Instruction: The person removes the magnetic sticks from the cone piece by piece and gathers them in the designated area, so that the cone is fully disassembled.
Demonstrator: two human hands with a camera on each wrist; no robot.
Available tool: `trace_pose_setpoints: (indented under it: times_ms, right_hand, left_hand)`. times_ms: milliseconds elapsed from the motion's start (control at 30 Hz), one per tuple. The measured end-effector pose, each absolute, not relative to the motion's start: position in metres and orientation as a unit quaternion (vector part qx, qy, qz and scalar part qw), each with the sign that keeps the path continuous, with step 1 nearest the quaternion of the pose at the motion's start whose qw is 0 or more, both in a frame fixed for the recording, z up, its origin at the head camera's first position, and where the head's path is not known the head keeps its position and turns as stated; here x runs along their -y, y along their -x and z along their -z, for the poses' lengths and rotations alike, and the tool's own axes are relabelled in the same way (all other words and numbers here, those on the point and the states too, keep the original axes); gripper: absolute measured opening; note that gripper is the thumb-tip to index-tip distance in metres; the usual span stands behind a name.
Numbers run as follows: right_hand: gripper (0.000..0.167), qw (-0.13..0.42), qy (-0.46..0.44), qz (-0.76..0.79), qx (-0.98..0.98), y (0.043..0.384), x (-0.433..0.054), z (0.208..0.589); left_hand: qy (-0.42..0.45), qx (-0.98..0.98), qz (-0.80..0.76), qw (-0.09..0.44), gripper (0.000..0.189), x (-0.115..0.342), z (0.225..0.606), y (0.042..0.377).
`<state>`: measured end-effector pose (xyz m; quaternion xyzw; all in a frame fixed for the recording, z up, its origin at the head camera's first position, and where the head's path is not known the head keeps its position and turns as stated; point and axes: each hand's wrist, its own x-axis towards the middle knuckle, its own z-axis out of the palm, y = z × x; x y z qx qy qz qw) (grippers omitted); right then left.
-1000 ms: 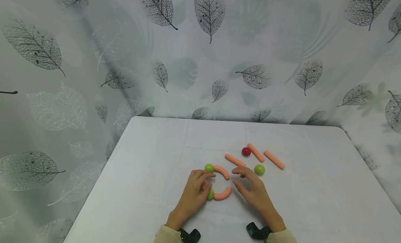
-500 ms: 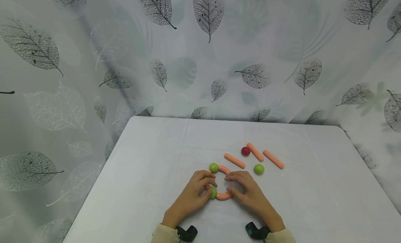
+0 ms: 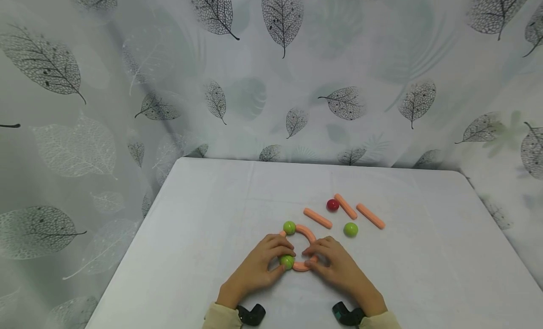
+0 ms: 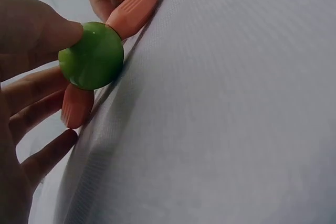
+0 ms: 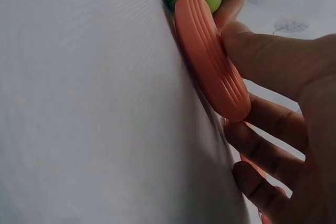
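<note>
Curved orange sticks and two green balls form a ring on the table. My left hand (image 3: 256, 267) holds the near green ball (image 4: 92, 56) between thumb and fingers. Short ends of orange sticks meet this ball on both sides. Across from it, my right hand (image 3: 339, 267) pinches the near curved orange stick (image 5: 210, 56), its thumb along the grooved side. At the back of the ring sits the far green ball (image 3: 289, 227), joined to another curved orange stick (image 3: 306, 231). The fingers partly hide the ring's left and right sides.
Behind the ring on the white table (image 3: 203, 201) lie straight orange sticks (image 3: 317, 217), a red ball (image 3: 333, 205) and a loose green ball (image 3: 350, 229). A leaf-patterned curtain (image 3: 254, 102) hangs behind the table.
My right hand has moved left and down onto the near curved stick. The gap between the two curved sticks on the right has narrowed. The ring's green balls have shifted slightly right.
</note>
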<state>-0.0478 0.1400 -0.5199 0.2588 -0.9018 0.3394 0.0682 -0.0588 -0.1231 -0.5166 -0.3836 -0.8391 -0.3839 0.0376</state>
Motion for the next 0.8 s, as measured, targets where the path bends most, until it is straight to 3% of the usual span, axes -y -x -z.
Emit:
trace_pose_setpoints:
  times_ms: [167,567,800]
  right_hand:
    - [0.020,0.041,-0.261,-0.330,0.906,0.0463,-0.1391,0.5178]
    - [0.022,0.078,-0.308,-0.336,0.887,0.0460,-0.1352,0.5206]
    - [0.025,0.069,-0.315,-0.337,0.885,0.0444,-0.1315,0.5209]
  left_hand:
    - [0.372,0.843,0.388,0.023,0.027,0.1230,0.5176,0.0581]
    - [0.369,0.842,0.392,0.029,0.027,0.1233,0.5180,0.0583]
    - [0.370,0.839,0.397,0.035,0.025,0.1232,0.5179,0.0588]
